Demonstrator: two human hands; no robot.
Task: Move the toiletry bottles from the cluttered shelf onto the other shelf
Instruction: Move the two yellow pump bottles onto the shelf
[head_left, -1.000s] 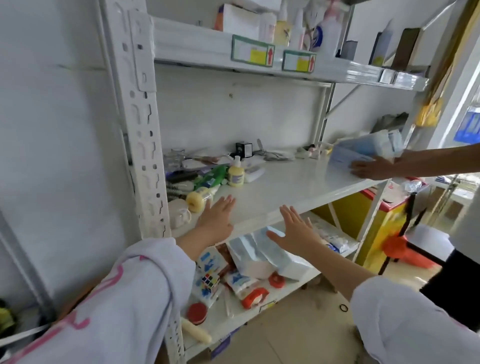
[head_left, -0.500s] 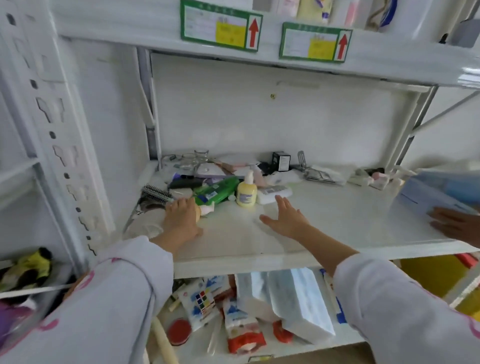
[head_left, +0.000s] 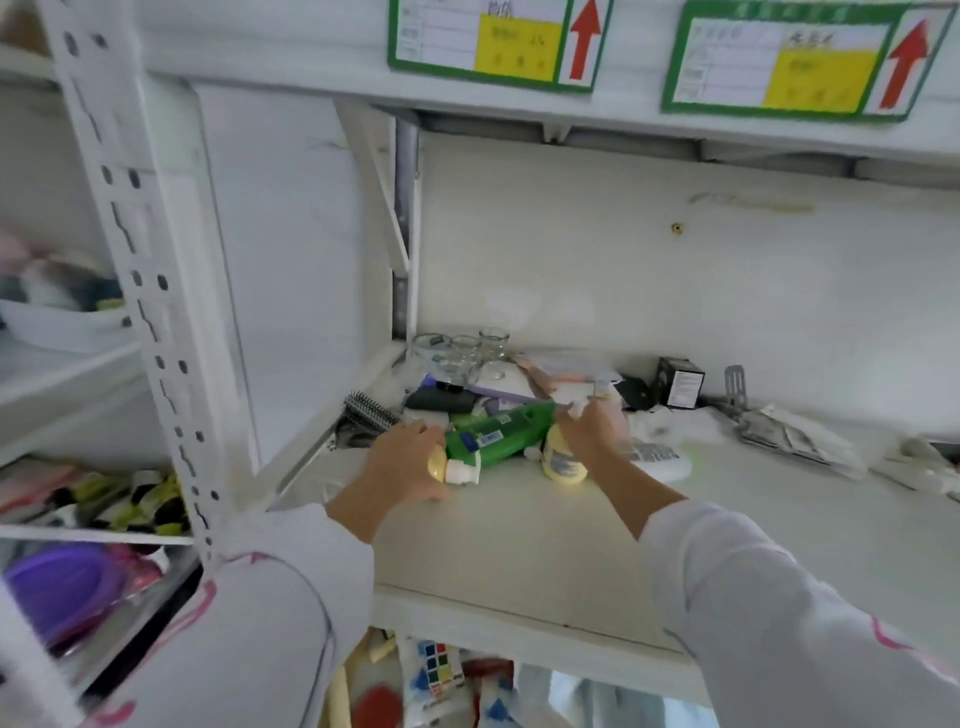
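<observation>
On the white middle shelf a green tube with a white cap lies on its side. My left hand is closed around a pale yellow bottle lying beside the tube's cap; only the bottle's rounded end shows. My right hand grips the top of a small upright yellow bottle with a blue label, just right of the tube. Its cap is hidden under my fingers.
Behind the bottles sit a hairbrush, small glasses, a black box and foil packets. The upper shelf edge carries green-framed labels. Packets and a puzzle cube fill the shelf below. Another rack stands at left.
Both hands moved forward from the shelf's front to the bottles and closed on them. The view moved closer and left; the other person's hand is out of view.
</observation>
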